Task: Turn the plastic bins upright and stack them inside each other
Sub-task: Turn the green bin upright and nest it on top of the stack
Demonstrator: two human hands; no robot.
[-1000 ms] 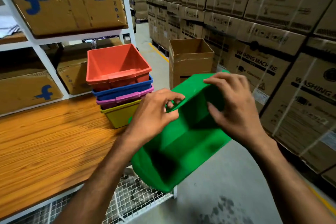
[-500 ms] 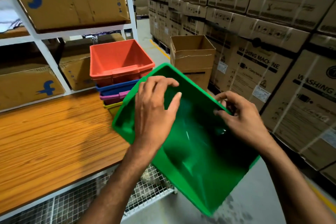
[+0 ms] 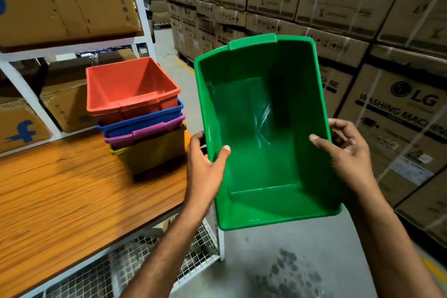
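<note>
Green bin [image 3: 263,133] is held in the air, open side toward the camera, to the right of the table [image 3: 72,191] and over the floor. Left hand [image 3: 205,159] grips its left rim, right hand [image 3: 348,152] its right rim (thumbs inside, fingers seemingly behind). On the table's far right corner stands a nested stack: red bin [image 3: 130,89], blue bin [image 3: 142,121], purple bin [image 3: 145,133], yellow bin [image 3: 152,152].
</note>
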